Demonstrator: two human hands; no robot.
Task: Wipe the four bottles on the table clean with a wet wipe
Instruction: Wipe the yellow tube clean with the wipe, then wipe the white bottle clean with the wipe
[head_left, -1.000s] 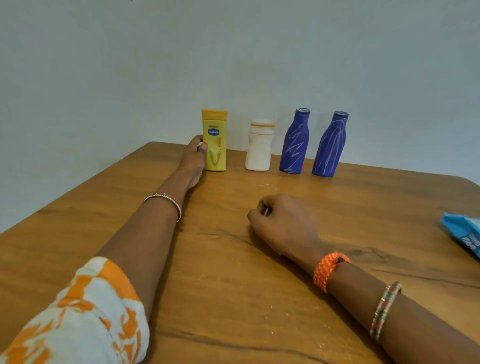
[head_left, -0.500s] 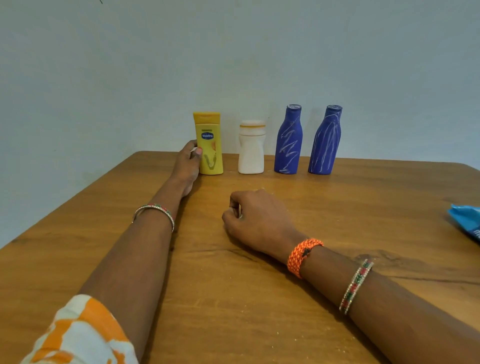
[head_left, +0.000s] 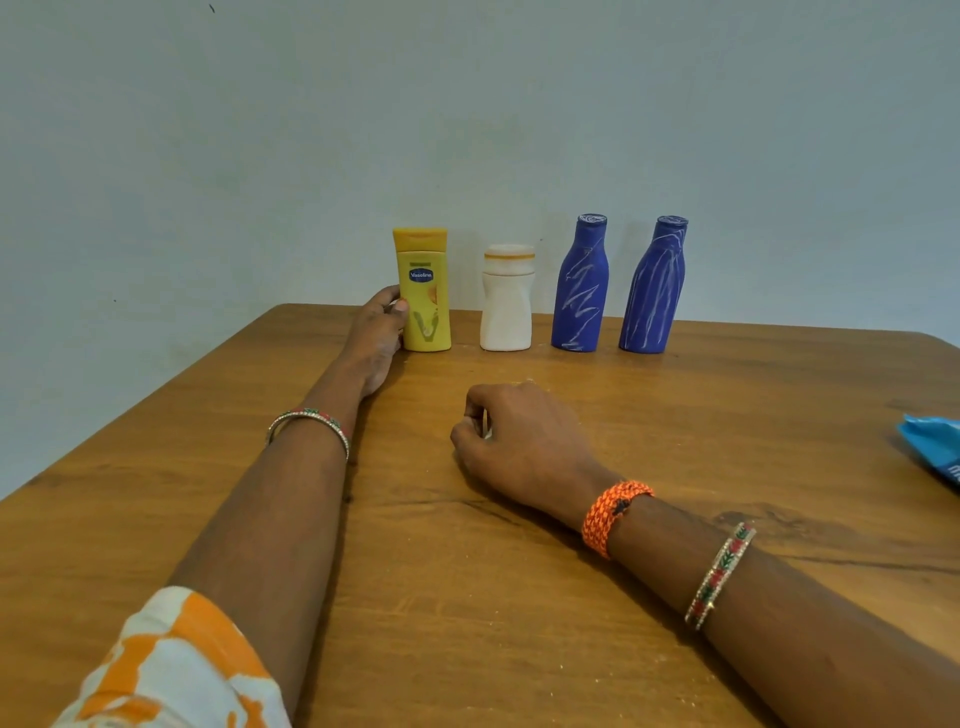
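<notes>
Left hand (head_left: 376, 338) grip: fingers and thumb curled round the lower side of the yellow bottle (head_left: 422, 291), which stands upright on the desk (head_left: 467, 597) near the far edge, toward the far left corner. Right hand (head_left: 524, 441) grip: fingers curled in, resting mid-desk; a sliver of white shows between thumb and fingers, possibly a wipe, cannot tell.

Row along the far edge, left to right: yellow bottle, white bottle (head_left: 506, 304), first blue bottle (head_left: 581, 286), second blue bottle (head_left: 654, 288). All upright, set apart from one another. Both blue bottles carry pale streaks; the yellow one has a smear low on its front. A blue pack (head_left: 935, 452) lies at the right edge, partly out of view, probably the wipes.

Judgement: step in hand is taking up the yellow bottle for wiping; task looks near its start.

To do it well: draw the bottle toward the near edge, clear of the white one, so nothing is knocked. Hold it steady low down with the left hand; wipe with the right from cap down, turning the bottle to reach the back. Go over the front smear twice.
</notes>
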